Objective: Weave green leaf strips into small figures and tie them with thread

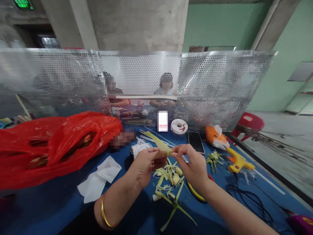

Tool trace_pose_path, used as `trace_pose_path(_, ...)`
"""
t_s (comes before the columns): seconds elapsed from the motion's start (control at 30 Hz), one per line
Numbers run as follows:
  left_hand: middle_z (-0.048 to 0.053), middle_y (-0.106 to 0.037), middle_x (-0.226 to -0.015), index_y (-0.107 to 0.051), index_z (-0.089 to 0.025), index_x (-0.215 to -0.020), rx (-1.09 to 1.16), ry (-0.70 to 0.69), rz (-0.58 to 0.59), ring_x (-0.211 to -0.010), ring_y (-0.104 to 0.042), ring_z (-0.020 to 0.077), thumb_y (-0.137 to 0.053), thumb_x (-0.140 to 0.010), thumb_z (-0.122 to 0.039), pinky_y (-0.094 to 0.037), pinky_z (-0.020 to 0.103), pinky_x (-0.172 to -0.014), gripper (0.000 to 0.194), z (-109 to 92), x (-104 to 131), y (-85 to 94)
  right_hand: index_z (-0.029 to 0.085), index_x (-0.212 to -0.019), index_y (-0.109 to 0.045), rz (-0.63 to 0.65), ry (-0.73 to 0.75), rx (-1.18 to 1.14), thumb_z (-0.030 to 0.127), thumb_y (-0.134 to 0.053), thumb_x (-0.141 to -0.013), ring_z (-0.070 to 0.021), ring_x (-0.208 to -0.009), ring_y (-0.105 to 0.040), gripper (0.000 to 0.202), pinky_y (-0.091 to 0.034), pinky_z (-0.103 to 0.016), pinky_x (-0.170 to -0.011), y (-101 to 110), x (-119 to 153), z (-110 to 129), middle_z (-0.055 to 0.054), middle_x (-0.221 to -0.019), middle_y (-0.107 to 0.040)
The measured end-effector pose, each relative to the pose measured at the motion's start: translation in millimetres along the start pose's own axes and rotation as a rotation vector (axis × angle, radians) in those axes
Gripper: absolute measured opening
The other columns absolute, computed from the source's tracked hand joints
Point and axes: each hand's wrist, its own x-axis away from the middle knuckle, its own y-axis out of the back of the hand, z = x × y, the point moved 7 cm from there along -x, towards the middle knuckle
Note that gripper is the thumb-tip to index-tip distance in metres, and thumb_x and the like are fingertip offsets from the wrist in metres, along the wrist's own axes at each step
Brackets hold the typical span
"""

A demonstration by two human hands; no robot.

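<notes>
My left hand (150, 163) pinches a pale yellow-green leaf (157, 142), which looks like a piece of husk and points up and to the left. At its narrow end my right hand (194, 163) has thumb and forefinger closed on the base. The fingertips of both hands almost meet there. Beneath the hands lie cut leaf scraps (171, 176) in a loose heap. Nearer to me is a star-shaped green leaf piece (175, 205). Partly hidden by my right forearm is a tool with yellow and red handles (197, 192).
A red plastic bag (63, 137) fills the left side, with white tissue (100, 179) before it. A ribbon roll (179, 126), a phone (195, 142), an orange tissue pack (216, 137) and a yellow glue gun (239, 161) stand right. A perforated metal screen (146, 71) closes the back.
</notes>
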Motion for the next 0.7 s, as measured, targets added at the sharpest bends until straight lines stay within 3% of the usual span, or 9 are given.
trace_pose_path(0.17, 0.003, -0.066, -0.063, -0.071, -0.016, -0.063, 0.074, -0.004, 0.045, -0.059, -0.059, 0.0118, -0.076, -0.058, -0.02, -0.05, 0.024, -0.063, 0.008, 0, 2, -2.2, 0.022, -0.088, -0.061, 0.05, 0.224, 0.096, 0.009, -0.047, -0.09, -0.0146, -0.077, -0.067, 0.019, -0.053, -0.025, -0.068, 0, 0, 18, -0.005, -0.088, -0.068)
trace_pose_path(0.37, 0.003, -0.064, -0.062, -0.07, -0.018, -0.061, 0.13, -0.058, 0.152, -0.056, -0.056, 0.0124, -0.075, -0.054, -0.02, -0.05, 0.026, -0.062, 0.008, -11, 10, -12.9, 0.022, -0.096, -0.068, 0.086, 0.243, 0.081, 0.012, -0.052, -0.089, -0.0171, -0.082, -0.068, 0.02, -0.056, -0.029, -0.074, -1, -2, 18, -0.006, -0.091, -0.069)
trace_pose_path(0.53, 0.001, -0.064, -0.058, -0.07, -0.016, -0.063, 0.081, -0.006, 0.026, -0.055, -0.058, 0.0102, -0.076, -0.059, -0.02, -0.049, 0.023, -0.061, 0.008, -1, 4, -3.8, 0.022, -0.085, -0.067, 0.039, 0.162, 0.051, 0.014, -0.055, -0.088, -0.0166, -0.078, -0.067, 0.015, -0.055, -0.028, -0.072, 0, -3, 14, -0.004, -0.085, -0.069)
trace_pose_path(0.7, 0.004, -0.069, -0.064, -0.071, -0.014, -0.065, 0.028, -0.085, -0.089, -0.059, -0.063, 0.0126, -0.08, -0.055, -0.018, -0.051, 0.025, -0.065, 0.014, -2, 3, 0.3, 0.022, -0.078, -0.063, 0.033, 0.097, 0.054, 0.013, -0.053, -0.087, -0.0165, -0.077, -0.066, 0.016, -0.053, -0.028, -0.07, -1, -5, 13, -0.004, -0.083, -0.068)
